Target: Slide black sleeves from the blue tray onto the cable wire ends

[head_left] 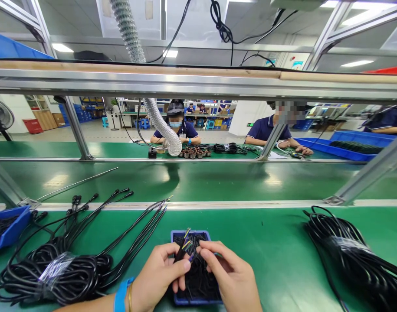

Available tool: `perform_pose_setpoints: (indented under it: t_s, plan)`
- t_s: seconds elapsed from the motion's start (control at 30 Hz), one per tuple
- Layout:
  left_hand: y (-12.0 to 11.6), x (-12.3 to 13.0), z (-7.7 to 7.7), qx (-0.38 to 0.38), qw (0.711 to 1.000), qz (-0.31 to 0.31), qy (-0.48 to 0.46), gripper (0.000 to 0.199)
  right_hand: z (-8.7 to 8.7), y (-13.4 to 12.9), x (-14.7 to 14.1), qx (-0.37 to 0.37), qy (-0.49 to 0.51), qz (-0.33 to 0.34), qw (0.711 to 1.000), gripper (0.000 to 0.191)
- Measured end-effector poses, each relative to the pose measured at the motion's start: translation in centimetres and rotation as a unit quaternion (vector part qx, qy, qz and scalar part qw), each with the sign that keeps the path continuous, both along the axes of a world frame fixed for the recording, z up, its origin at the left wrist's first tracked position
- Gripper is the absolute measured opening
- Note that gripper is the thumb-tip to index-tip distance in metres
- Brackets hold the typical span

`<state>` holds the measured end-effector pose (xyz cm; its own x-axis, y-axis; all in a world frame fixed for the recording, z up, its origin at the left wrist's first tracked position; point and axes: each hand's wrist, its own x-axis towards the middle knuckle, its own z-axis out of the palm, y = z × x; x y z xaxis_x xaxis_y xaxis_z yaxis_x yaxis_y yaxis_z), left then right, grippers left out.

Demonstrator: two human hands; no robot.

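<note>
My left hand (162, 268) is closed around the end of a black cable (179, 255), pinching it between thumb and fingers. Thin coloured wires (187, 243), yellow, blue and purple among them, fan out from its cut end and point up and away. Close beside these wires, my right hand (232, 273) has thumb and forefinger pressed together; whatever sits in that pinch is too small to make out. Beneath both hands stands a small blue bin (198, 301) filled with short black tube-like pieces (201, 281).
A tied bundle of black cables (77, 277) lies left, its wire ends reaching toward the middle. Another cable bundle (351, 255) is at right. A blue tray (16, 234) sits far left. Metal frame posts and a rail (198, 82) cross ahead; people sit beyond.
</note>
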<state>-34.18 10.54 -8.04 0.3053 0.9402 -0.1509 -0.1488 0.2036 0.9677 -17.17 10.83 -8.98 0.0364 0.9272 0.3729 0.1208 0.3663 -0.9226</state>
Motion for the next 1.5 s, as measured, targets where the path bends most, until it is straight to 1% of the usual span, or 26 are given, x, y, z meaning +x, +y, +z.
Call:
perform_pose_setpoints:
  t_s: [0.13, 0.4, 0.5, 0.6, 0.63, 0.67, 0.73, 0.8, 0.83, 0.93, 1.0, 1.03, 1.1, 1.17, 1.23, 1.27, 1.33, 1.4, 1.5]
  plan:
    - [-0.1, -0.1, -0.1, 0.001, 1.0, -0.003, 0.004, 0.038, -0.4, 0.2, -0.2, 0.007, -0.002, -0.002, 1.0, 0.011]
    - [0.1, 0.1, -0.2, 0.0, 1.0, 0.001, 0.006, 0.039, 0.5, 0.0, -0.4, 0.036, -0.025, 0.003, 0.999, 0.008]
    - [0.1, 0.0, -0.2, -0.003, 1.0, 0.002, 0.004, 0.039, 0.7, 0.1, -0.2, 0.08, -0.056, 0.013, 0.995, 0.006]
    - [0.1, 0.0, -0.2, -0.008, 1.0, 0.008, 0.0, 0.041, 1.0, 0.3, -0.1, 0.148, -0.107, 0.019, 0.983, 0.012]
    - [0.1, 0.0, -0.3, -0.008, 1.0, 0.011, -0.002, 0.042, 1.1, 0.4, 0.0, 0.16, -0.119, 0.02, 0.98, 0.013]
    - [0.1, 0.0, -0.3, -0.008, 1.0, 0.013, -0.004, 0.042, 1.1, 0.5, 0.0, 0.159, -0.123, 0.022, 0.979, 0.013]
    - [0.1, 0.0, -0.4, -0.008, 1.0, 0.016, -0.01, 0.043, 1.2, 0.5, -0.1, 0.126, -0.111, 0.03, 0.985, 0.01]
    - [0.1, 0.0, -0.4, -0.008, 1.0, 0.018, -0.015, 0.043, 1.2, 0.6, 0.0, 0.098, -0.104, 0.045, 0.989, 0.012]
    - [0.1, 0.0, -0.4, -0.009, 1.0, 0.019, -0.015, 0.044, 1.2, 0.6, 0.1, 0.103, -0.113, 0.056, 0.987, 0.013]
    - [0.1, 0.0, -0.1, -0.008, 1.0, 0.021, -0.011, 0.049, 1.0, 0.8, 0.7, 0.178, -0.182, 0.075, 0.964, 0.018]
    - [-0.1, 0.0, 0.3, -0.011, 0.999, 0.031, -0.01, 0.05, 0.7, 1.1, 1.0, 0.206, -0.239, 0.048, 0.948, 0.024]
    - [-0.1, 0.0, 0.5, -0.015, 0.999, 0.04, -0.01, 0.05, 0.5, 1.3, 1.0, 0.205, -0.271, 0.025, 0.94, 0.024]
    - [-0.3, 0.0, 0.9, -0.023, 0.998, 0.055, -0.013, 0.049, -0.1, 1.5, 0.8, 0.189, -0.347, -0.019, 0.919, 0.017]
    - [-0.4, 0.0, 1.1, -0.026, 0.998, 0.056, -0.012, 0.048, -0.5, 1.5, 0.2, 0.17, -0.411, -0.037, 0.895, 0.01]
    - [-0.4, 0.0, 1.1, -0.025, 0.998, 0.051, -0.01, 0.046, -0.8, 1.5, -0.2, 0.154, -0.437, -0.041, 0.885, 0.013]
    - [-0.3, 0.0, 1.0, -0.024, 0.998, 0.048, -0.01, 0.045, -0.9, 1.5, -0.3, 0.151, -0.436, -0.037, 0.887, 0.014]
    - [-0.3, -0.1, 0.9, -0.024, 0.999, 0.048, -0.009, 0.045, -0.8, 1.5, -0.1, 0.143, -0.412, -0.026, 0.9, 0.013]
    - [-0.2, -0.1, 0.7, -0.025, 0.999, 0.043, -0.007, 0.045, -0.4, 1.5, 0.4, 0.131, -0.356, -0.001, 0.925, 0.012]
    - [-0.1, -0.1, 0.3, -0.019, 0.999, 0.028, 0.0, 0.045, 0.5, 1.4, 1.0, 0.084, -0.223, 0.027, 0.971, 0.015]
